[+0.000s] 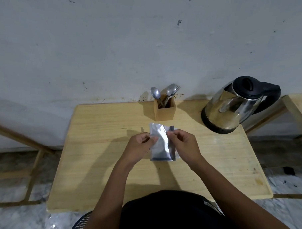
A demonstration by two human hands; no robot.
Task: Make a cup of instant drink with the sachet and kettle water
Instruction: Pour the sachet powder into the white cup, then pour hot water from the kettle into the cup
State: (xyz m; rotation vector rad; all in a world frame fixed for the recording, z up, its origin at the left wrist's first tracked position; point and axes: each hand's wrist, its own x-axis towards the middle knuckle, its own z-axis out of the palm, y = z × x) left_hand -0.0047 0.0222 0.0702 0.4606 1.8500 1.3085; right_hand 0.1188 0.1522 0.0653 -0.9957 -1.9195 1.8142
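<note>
Wooden desk [100, 168], frame centre: I see left hand [139, 148] and right hand [184, 145] pinching sachet [161, 145] top edges, likely to tear; kettle [233, 105] upper right.

No readable text; sachet [161, 143] plain silver, kettle [233, 107] unmarked.

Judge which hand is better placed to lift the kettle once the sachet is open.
Right, probably. The kettle stands at the table's far right, its handle turned rightward, nearer the right hand. The left hand would cross over. Both now pinch the sachet.
</note>
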